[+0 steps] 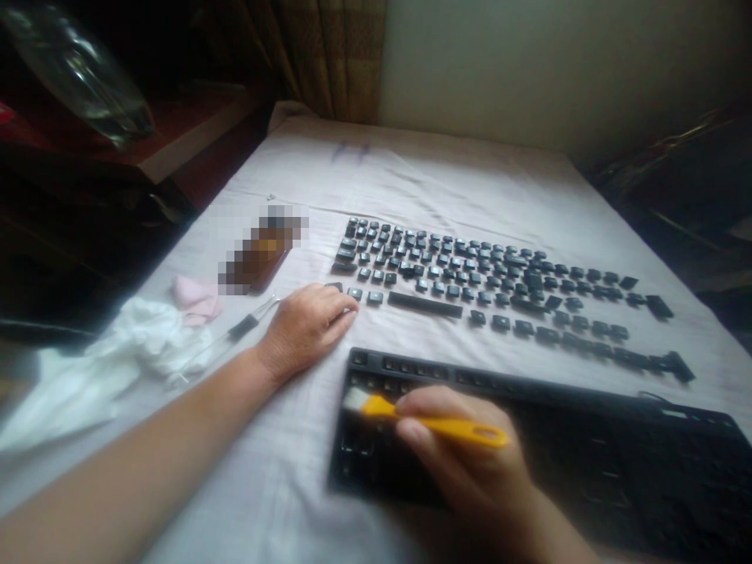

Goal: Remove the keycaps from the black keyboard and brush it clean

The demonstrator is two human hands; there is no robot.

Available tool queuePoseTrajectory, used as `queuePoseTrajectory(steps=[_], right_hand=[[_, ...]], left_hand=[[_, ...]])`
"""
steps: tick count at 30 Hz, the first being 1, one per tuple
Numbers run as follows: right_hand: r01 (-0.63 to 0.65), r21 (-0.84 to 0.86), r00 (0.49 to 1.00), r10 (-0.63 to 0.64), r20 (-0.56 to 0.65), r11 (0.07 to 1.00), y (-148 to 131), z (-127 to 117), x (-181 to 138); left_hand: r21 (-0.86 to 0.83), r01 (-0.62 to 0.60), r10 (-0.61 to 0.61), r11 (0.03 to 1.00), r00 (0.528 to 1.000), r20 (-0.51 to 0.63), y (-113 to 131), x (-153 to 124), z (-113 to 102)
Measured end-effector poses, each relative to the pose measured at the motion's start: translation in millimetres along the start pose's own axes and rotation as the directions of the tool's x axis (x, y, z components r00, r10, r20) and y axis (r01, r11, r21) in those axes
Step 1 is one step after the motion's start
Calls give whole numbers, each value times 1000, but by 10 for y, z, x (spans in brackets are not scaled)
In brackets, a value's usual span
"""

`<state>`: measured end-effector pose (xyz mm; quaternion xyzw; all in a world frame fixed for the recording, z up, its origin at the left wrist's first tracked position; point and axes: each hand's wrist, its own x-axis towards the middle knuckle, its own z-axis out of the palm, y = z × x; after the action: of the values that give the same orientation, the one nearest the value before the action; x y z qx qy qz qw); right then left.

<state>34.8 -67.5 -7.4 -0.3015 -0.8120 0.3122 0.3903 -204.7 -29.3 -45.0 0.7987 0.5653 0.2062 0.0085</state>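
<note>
My right hand (470,446) grips a small brush with a yellow handle (464,429) and pale bristles (356,399). The bristles are over the left end of a black keyboard (405,462), whose keycaps are off there; blur hides whether they touch it. Palm down on the cloth, my left hand (309,325) lies beyond the keyboard's left corner, holding nothing that I can see. Its fingers are stretched toward loose black keycaps (374,298), close to the nearest ones. The keycaps lie in rows, with a long space bar (426,305) at the near side.
Left of the keycaps lies a dark phone-like object (270,270), partly pixelated. A thin tool with a black part (243,327), a pink cloth (197,300) and a crumpled white cloth (135,345) are nearby. A clear bottle (88,78) is on a reddish table (193,117).
</note>
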Motion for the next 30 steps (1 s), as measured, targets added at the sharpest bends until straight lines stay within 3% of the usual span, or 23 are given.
queuePoseTrajectory(steps=[9,19,30], right_hand=[[33,39,995,-36,92,999,-22,-43,9],[38,-67,999,-36,27,997,-6,-57,-4],[104,-135,984,-82,155,985,-77,11,214]], left_hand=[[6,0,0,1000,1000,2,-9,-6,17],[-2,8,-8,1000,1000,4,3,1,5],[-4,12,-12,1000,1000,1,-3,-6,27]])
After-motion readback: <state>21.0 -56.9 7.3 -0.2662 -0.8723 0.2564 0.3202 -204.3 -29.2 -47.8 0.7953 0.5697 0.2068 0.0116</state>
